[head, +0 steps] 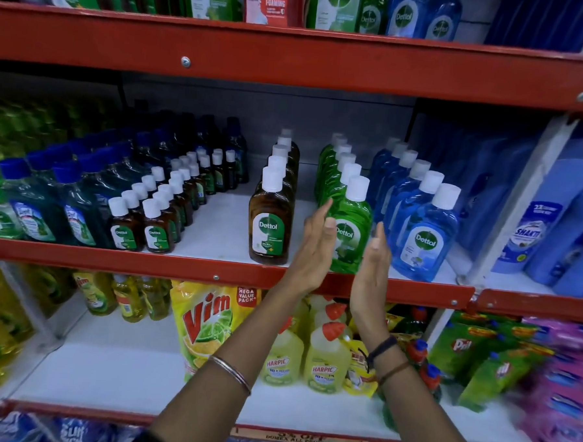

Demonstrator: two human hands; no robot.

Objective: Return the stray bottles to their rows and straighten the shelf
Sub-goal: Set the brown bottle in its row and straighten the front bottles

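The middle shelf (213, 267) carries rows of white-capped bottles. A green bottle (351, 239) stands at the front of its green row. My left hand (317, 244) lies flat against that bottle's left side, and my right hand (376, 259) is flat by its right side, palms facing each other. Neither hand closes around it. A row of brown bottles (271, 219) runs back on the left, and a row of blue bottles (421, 234) on the right. Further left stand two rows of small brown bottles (154, 227).
Dark teal bottles with blue caps (78, 209) fill the shelf's left end. Large blue bottles (553, 234) stand past a white divider on the right. The lower shelf holds a yellow pouch (207, 321) and yellow cleaner bottles (327, 358). A red shelf beam (292, 58) runs overhead.
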